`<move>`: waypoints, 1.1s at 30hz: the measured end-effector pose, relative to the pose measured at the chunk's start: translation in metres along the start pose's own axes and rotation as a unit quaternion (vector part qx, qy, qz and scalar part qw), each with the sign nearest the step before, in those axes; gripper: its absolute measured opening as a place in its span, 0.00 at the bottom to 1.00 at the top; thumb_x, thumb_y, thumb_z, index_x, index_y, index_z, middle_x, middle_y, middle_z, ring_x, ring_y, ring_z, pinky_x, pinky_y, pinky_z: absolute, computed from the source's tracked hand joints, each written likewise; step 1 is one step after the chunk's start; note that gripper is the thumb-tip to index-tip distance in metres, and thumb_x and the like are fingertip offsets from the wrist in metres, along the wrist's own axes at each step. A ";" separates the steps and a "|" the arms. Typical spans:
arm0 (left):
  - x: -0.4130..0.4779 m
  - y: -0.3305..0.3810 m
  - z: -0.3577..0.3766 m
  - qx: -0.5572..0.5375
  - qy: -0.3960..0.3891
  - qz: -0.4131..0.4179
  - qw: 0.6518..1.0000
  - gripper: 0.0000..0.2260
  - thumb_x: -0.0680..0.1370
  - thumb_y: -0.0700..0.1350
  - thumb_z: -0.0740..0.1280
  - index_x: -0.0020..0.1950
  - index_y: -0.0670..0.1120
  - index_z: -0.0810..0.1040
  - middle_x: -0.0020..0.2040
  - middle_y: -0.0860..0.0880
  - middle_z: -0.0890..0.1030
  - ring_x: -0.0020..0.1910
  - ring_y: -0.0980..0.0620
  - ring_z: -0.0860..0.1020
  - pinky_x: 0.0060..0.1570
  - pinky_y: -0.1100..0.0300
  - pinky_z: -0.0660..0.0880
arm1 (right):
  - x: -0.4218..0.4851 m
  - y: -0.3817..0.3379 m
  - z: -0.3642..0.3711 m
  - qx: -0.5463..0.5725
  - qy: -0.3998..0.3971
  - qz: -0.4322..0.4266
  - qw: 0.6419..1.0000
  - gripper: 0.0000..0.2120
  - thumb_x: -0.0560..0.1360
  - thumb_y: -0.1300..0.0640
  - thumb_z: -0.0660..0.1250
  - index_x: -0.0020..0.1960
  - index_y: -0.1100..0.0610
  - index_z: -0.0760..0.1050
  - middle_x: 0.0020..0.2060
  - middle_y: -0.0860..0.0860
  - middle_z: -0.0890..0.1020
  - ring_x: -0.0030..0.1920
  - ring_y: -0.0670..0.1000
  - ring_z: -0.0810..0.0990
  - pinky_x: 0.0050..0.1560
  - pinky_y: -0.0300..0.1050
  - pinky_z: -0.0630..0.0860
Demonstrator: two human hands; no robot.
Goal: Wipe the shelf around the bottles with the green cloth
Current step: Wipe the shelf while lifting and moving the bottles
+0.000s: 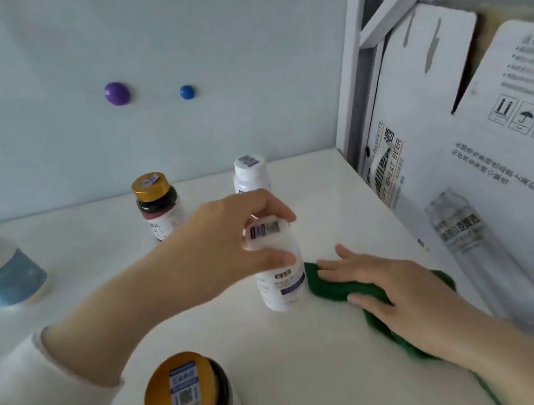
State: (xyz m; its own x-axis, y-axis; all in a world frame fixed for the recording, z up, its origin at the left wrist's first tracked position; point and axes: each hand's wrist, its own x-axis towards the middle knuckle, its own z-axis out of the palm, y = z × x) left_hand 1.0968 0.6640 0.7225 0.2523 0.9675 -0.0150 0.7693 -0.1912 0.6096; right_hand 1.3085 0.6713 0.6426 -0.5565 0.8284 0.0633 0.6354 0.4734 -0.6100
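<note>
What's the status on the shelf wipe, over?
Left hand grips white bottle by cap. Right hand flat on green cloth, shelf right side. Cloth edge beside bottle base.

The left hand (230, 242) reaches in from the lower left of the frame, white sleeve pushed back from the wrist, fingers and thumb curled closed in a grip at centre. The right hand (385, 285) lies flat, palm down, fingers spread, at centre right.

bare shelf (332, 348) mid-front, bottles (158, 211) behind, cardboard box (496, 168) blocking right
</note>
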 end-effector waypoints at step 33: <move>0.001 0.004 0.016 0.022 -0.052 0.063 0.996 0.17 0.69 0.50 0.71 0.55 0.61 0.73 0.55 0.61 0.77 0.54 0.60 0.76 0.55 0.64 0.74 | -0.066 0.005 0.000 -0.023 0.007 -0.018 1.000 0.19 0.74 0.55 0.62 0.62 0.39 0.69 0.61 0.27 0.67 0.62 0.20 0.56 0.63 0.18 0.51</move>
State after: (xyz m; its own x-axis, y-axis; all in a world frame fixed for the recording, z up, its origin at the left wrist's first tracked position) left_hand 1.1095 0.6611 0.7121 0.4063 0.9134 -0.0240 0.7518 -0.3192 0.5769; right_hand 1.3487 0.6189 0.6354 -0.5719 0.8146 0.0962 0.6394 0.5162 -0.5699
